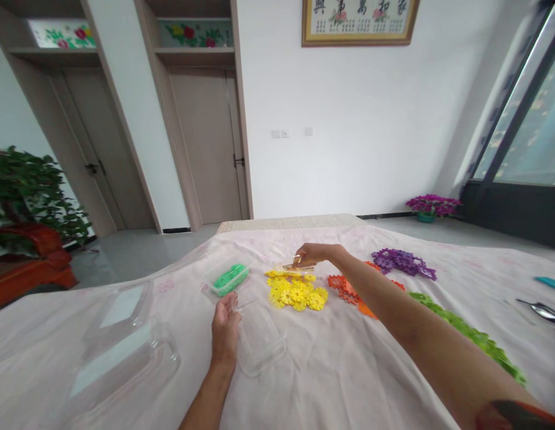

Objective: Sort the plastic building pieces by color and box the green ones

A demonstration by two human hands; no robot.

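Note:
My left hand (226,328) grips the edge of a clear plastic container (261,340) that lies on the cloth. Beyond it stands a similar clear box with green pieces (231,279) in it. A pile of yellow snowflake-shaped plastic discs (297,292) lies right of the container. Over the pile's far side, my right hand (307,254) has its fingers closed on something thin and shiny, partly hidden and too small to name. Under my right forearm are orange-red discs (344,288).
Purple discs (400,263) and light green discs (469,328) lie on the right. Clear plastic boxes (125,358) with white labels are at left. Scissors (543,310) and a teal object (549,282) lie at far right. A pale cloth (322,388) covers the surface.

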